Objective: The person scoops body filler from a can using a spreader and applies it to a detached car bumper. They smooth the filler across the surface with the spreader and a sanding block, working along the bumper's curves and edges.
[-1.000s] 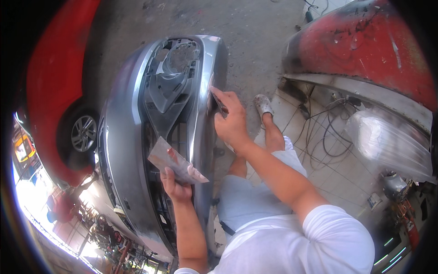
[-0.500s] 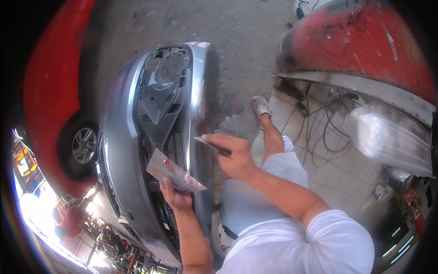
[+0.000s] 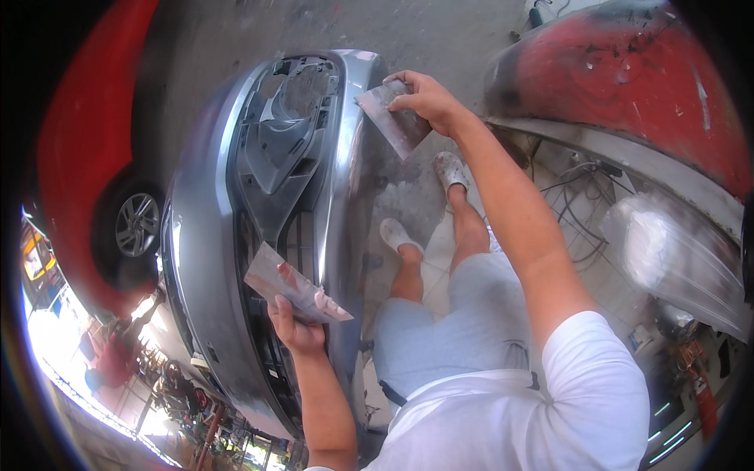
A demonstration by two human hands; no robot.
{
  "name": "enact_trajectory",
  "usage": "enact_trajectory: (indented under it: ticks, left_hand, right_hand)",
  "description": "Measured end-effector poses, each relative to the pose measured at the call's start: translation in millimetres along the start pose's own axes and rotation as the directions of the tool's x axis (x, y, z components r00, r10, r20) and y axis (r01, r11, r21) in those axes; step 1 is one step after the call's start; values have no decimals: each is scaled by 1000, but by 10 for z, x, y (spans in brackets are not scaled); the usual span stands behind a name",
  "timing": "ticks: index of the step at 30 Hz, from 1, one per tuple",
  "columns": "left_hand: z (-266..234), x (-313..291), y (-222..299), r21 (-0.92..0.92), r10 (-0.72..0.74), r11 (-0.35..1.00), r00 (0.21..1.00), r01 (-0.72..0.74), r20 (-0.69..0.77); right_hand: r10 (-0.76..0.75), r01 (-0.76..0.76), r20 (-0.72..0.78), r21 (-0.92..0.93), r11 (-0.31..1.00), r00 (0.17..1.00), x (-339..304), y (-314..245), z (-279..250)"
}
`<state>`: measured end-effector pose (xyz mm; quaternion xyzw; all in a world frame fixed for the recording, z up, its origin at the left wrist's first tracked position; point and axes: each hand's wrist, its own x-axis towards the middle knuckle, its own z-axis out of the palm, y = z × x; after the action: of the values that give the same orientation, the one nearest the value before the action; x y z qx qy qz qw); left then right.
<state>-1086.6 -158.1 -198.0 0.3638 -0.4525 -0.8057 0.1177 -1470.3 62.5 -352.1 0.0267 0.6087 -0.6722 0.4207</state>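
A grey car bumper (image 3: 206,188) stands lengthwise before me, its openings facing up. My left hand (image 3: 296,326) is closed on a flat putty plate (image 3: 271,275), held above the bumper's near part. Pinkish putty (image 3: 323,302) lies along the plate's edge and in a streak across its face. Farther out, my right hand (image 3: 424,100) grips a thin square putty spreader (image 3: 390,118) between thumb and fingers. One corner of the spreader overlaps the bumper's right edge in view; whether it touches, I cannot tell. Smears mark the spreader's face.
A red car (image 3: 94,141) with a wheel (image 3: 139,224) is at the left. On the right lie a scuffed red panel (image 3: 620,86), a plastic-wrapped thing (image 3: 652,243) and dark cables (image 3: 577,212) on tiles. My clogs (image 3: 400,237) stand close to the bumper.
My right hand has swung forward, away from the left hand, to the bumper's far right edge, turning the spreader's face into view. The left hand and plate have barely moved.
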Motion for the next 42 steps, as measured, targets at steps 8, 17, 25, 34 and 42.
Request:
enact_trajectory:
  ticks: [8, 17, 25, 34, 42]
  left_hand:
    - [-21, -4, -14, -14, -27, 1000, 1000, 27, 5]
    - [314, -42, 67, 25, 83, 996, 987, -81, -136]
    - [1452, -262, 229, 188, 283, 951, 939, -247, -197]
    - [1666, -239, 294, 582, 535, 730, 830, -358, -160]
    - [1530, -289, 298, 627, 578, 712, 770, -316, -269]
  right_hand:
    - [-60, 51, 128, 69, 996, 990, -550, 27, 322]
    - [-212, 211, -41, -18, 977, 976, -1832, -139, 993]
    - [-481, 551, 270, -366, 750, 834, -2683, -354, 1029]
    - [-439, 651, 568, -757, 55, 696, -2576, -1128, 957]
    - [-391, 694, 616, -715, 86, 684, -2334, -1192, 1085]
